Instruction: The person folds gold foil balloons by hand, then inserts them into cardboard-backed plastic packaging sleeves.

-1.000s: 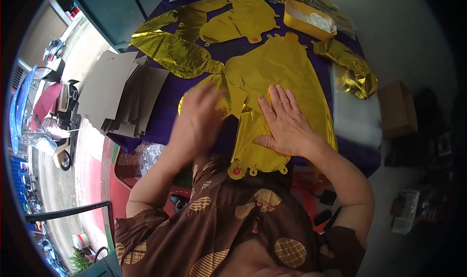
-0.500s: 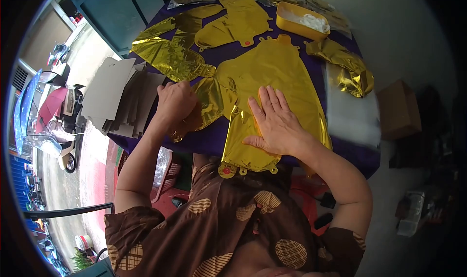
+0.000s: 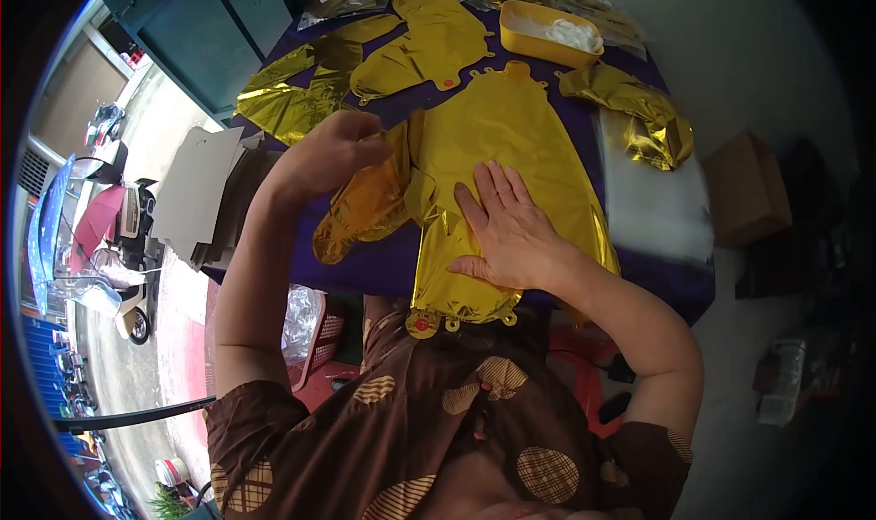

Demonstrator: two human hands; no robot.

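Note:
A large gold foil sheet (image 3: pixel 511 128) lies on the purple tablecloth, its lower edge hanging over the front with small eyelet tabs. My right hand (image 3: pixel 511 233) rests flat on it with fingers spread. My left hand (image 3: pixel 342 150) is raised at the sheet's left side, fingers curled on a gold foil flap (image 3: pixel 370 205) that is partly lifted. Beyond my left hand lies a crumpled gold foil piece (image 3: pixel 283 96). Another flat gold foil piece (image 3: pixel 429 41) with a red dot sits farther back.
Grey cards (image 3: pixel 196 187) are stacked at the left edge. A yellow tub (image 3: pixel 547 46) with white items stands at the back right. Folded gold foil (image 3: pixel 630 109) and clear plastic sheets (image 3: pixel 657 201) lie on the right, beside a cardboard box (image 3: pixel 748 187).
My left hand has moved up and slightly right, lifting the foil flap on the left. My right hand stays flat on the large sheet.

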